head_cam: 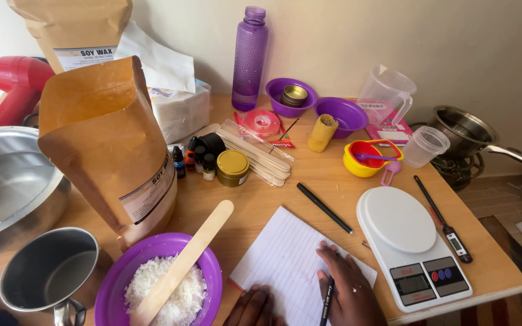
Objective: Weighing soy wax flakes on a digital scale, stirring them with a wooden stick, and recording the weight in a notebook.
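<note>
My right hand [350,288] rests on a white lined notepad [285,259] at the table's front edge, holding a black pen [327,300] that points toward me. My left hand [252,306] lies on the notepad's lower left corner, fingers curled, holding nothing that I can see. Left of it stands a purple bowl [210,261] of white wax flakes with a wide wooden stirring stick [187,258] leaning in it. A white kitchen scale [412,241] sits right of my right hand.
A brown paper bag [110,139], metal cup [49,271] and large steel bowl [7,181] stand at left. A second black pen [324,208], a probe thermometer [445,223], gold tin [232,167], wooden sticks [255,151], purple bottle [249,57], purple bowls [341,113], plastic jug [388,90] and pot [463,130] crowd the back.
</note>
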